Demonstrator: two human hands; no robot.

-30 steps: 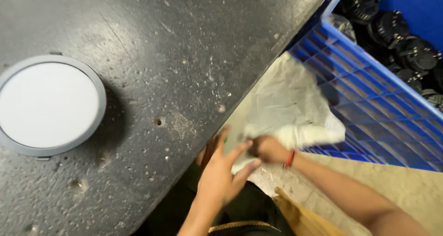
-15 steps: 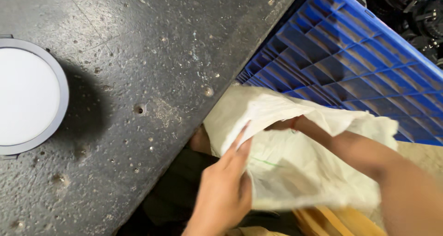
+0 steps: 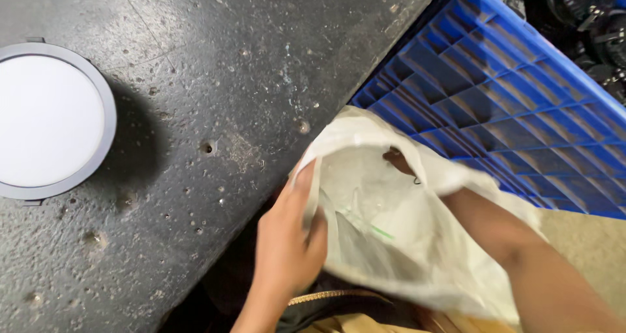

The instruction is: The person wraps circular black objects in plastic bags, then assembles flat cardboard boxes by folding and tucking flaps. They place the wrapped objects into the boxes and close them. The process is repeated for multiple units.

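Below, one white sack [image 3: 391, 242] — left hand [image 3: 287, 242] pinches rim; right hand [image 3: 399, 160] inside, grip unclear; one round lamp [image 3: 49, 121].

- Sack [image 3: 398, 242]: woven plastic, whitish, crinkled, faint sheen.
- Table [image 3: 215, 79]: dark, rough, pitted, matt.
- Crate [image 3: 515, 124]: blue ribbed plastic, smooth.
- Lamp [image 3: 49, 121]: matt white face, grey rim.

Both forearms are bare and sleeveless, with no gloves, rings or watch showing.
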